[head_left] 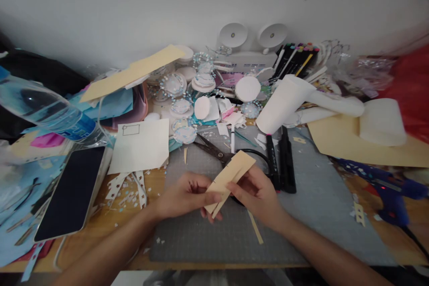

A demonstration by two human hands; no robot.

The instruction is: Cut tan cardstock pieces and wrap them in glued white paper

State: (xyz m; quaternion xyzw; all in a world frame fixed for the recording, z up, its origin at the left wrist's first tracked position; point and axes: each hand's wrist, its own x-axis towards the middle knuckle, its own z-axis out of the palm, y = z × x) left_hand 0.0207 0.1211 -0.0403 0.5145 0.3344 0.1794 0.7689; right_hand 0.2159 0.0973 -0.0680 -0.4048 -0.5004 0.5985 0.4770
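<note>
Both hands hold a cream-coloured paper strip (pixel 229 173) tilted above the grey cutting mat (pixel 315 223). A lengthwise slit or fold runs along its lower side, and small dark marks show on its upper edge. My left hand (pixel 187 194) pinches the lower left end, thumb on top. My right hand (pixel 261 192) grips the right side with its thumb pressed on the paper. Beneath and behind the strip lie black-handled scissors (pixel 217 153), their blades pointing up left. A narrow offcut (pixel 256 228) rests on the mat below my right hand.
Right of the scissors lie a marker (pixel 271 161) and a black cutter-like tool (pixel 288 161). A blue glue gun (pixel 385 187) sits far right. On the left are a phone (pixel 72 192), a water bottle (pixel 50 111) and a white sheet (pixel 140 149). White paper rolls (pixel 283 103) and decorated discs crowd the back.
</note>
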